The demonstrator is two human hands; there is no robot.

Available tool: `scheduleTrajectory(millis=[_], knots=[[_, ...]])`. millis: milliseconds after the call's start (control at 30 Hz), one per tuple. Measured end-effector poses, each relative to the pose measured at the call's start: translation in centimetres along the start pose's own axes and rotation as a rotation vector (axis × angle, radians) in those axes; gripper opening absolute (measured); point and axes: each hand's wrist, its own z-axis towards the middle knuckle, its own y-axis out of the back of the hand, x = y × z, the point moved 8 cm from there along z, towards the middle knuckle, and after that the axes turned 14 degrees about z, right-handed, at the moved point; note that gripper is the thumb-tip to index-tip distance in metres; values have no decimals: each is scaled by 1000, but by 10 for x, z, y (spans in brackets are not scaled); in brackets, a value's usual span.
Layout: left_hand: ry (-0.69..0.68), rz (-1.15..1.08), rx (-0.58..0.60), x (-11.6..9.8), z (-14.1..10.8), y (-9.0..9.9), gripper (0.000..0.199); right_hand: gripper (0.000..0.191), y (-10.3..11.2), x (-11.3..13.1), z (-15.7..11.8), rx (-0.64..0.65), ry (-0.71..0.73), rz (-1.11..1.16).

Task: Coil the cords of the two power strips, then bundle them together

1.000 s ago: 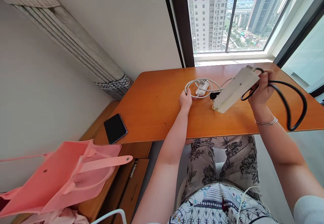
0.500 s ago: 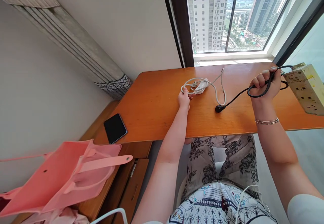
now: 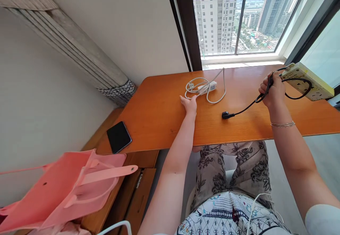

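Observation:
My left hand (image 3: 189, 105) is open at the near side of a coiled white cord (image 3: 217, 102), thumb and fingers apart, right up against the loops. Amid those loops a small white power strip (image 3: 212, 86) lies on the desk. My right hand (image 3: 275, 90) is closed around the looped black cord (image 3: 245, 108) of a bigger, yellowed power strip (image 3: 309, 79). That strip hangs tilted at the desk's right side, its sockets towards me. The cord's black plug (image 3: 227, 115) hangs below and left of the fist, over or on the desktop; which, I cannot tell.
The orange-brown wooden desk (image 3: 159, 121) stands against the window (image 3: 236, 22). A dark-screened phone or tablet (image 3: 119, 137) lies at its left front corner. A pink bag (image 3: 63, 189) is at lower left, beside wooden drawers (image 3: 140, 196).
My left hand has let go of the white cord, which now lies with its strip on the desk. My right hand has shifted the yellowed strip up and left; the plug moved slightly left.

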Motion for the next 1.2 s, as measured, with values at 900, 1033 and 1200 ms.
scheduleTrajectory(millis=[900,1033,1200], knots=[[-994,183,615,-93,-112,-38,62,43,-27,-136,-106,570,-999,-389],[-975,142,471,-93,-104,-32,62,31,-7,-126,-87,410,-906,-452],[-906,-71,200,-87,-85,-12,59,35,19,-93,-50,221,-603,-478]])
